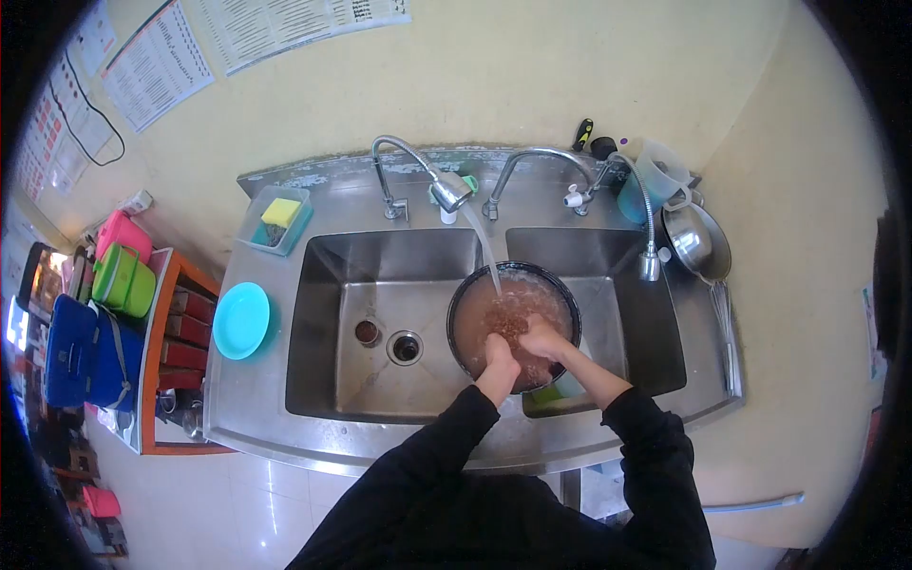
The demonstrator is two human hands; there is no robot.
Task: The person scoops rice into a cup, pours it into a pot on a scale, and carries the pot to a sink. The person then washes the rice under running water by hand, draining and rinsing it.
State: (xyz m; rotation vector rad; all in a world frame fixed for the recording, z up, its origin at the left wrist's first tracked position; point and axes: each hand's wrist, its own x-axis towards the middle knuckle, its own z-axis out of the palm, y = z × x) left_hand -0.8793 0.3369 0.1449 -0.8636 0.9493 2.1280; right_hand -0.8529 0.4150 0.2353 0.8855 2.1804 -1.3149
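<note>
A round black-rimmed bowl sits over the divider between the two sink basins, holding cloudy reddish-brown water with a mass of small brown pieces. Water runs into it from the flexible faucet. My left hand reaches into the bowl at its lower left, fingers hidden under the water. Beside it, my right hand dips in from the right, its fingertips also sunk among the brown pieces. What either hand grips, if anything, cannot be seen.
A turquoise plate lies on the left counter, below a tub with a yellow sponge. The left basin holds a small brown cup by the drain. Metal pots and a pitcher stand at right.
</note>
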